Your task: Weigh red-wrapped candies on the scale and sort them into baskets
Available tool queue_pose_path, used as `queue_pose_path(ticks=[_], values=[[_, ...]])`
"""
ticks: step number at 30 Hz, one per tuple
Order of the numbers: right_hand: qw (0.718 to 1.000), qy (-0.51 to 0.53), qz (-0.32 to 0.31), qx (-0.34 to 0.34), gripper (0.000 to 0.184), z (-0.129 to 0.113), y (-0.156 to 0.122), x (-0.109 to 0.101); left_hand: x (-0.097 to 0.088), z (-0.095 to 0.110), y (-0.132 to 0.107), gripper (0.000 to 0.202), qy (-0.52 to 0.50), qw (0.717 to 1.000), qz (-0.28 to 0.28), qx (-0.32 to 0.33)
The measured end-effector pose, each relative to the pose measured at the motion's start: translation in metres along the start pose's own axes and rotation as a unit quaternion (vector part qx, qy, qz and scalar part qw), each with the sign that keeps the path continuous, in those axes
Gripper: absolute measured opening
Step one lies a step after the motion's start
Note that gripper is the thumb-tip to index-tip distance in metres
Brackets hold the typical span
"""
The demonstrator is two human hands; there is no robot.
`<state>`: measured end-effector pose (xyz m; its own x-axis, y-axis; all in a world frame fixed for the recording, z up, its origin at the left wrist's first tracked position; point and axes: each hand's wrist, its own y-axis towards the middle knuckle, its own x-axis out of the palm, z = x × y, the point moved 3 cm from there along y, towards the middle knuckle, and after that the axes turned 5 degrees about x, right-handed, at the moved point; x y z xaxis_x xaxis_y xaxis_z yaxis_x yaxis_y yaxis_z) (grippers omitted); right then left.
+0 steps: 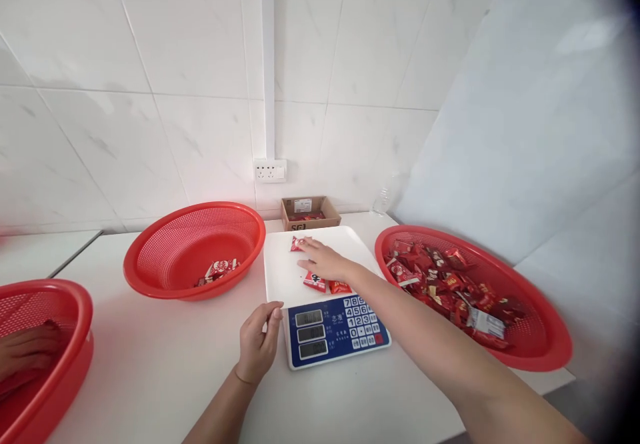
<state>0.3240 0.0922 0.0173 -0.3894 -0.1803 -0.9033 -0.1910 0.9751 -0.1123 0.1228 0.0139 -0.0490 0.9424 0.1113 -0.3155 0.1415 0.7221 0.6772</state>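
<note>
At the far left I see another person's hand (30, 354) inside a red plastic basket (83, 317). Next on the white table (150, 364) is a second red perforated basket (160, 247), a few wrapped packets (220, 269) lying in its near-right part. The left hand (260, 337) comes next, its grip curled, thumb and forefinger close together beside the near-left corner of the digital weighing scale (280, 274); I cannot tell whether they pinch the pan's edge. On the pan, a small red packet (297, 244) lies near the far side, its long axis roughly crosswise, the visible end pointing left. The right hand (323, 259) reaches over it palm down, grip spread, fingertips covering the packet's right end; I can't make out contact. Nearer me, a red-and-white packet (315, 281) lies lengthwise left to right, just beside an orange-red packet (339, 287) partly under the forearm. Rightmost, a red basket (547, 337) holds many wrapped packets (440, 277).
</note>
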Motion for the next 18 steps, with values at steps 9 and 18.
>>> queue_pose_path(ticks=[9,18], values=[[0.997,-0.021,-0.065,0.023,0.091,0.030,-0.057,-0.017,0.000,0.000,0.001,0.028,0.008,1.000,0.004,-0.007],[0.992,0.018,0.121,0.035,0.063,0.068,-0.073,-0.023,-0.001,-0.007,0.001,0.032,0.035,0.999,0.000,-0.031]])
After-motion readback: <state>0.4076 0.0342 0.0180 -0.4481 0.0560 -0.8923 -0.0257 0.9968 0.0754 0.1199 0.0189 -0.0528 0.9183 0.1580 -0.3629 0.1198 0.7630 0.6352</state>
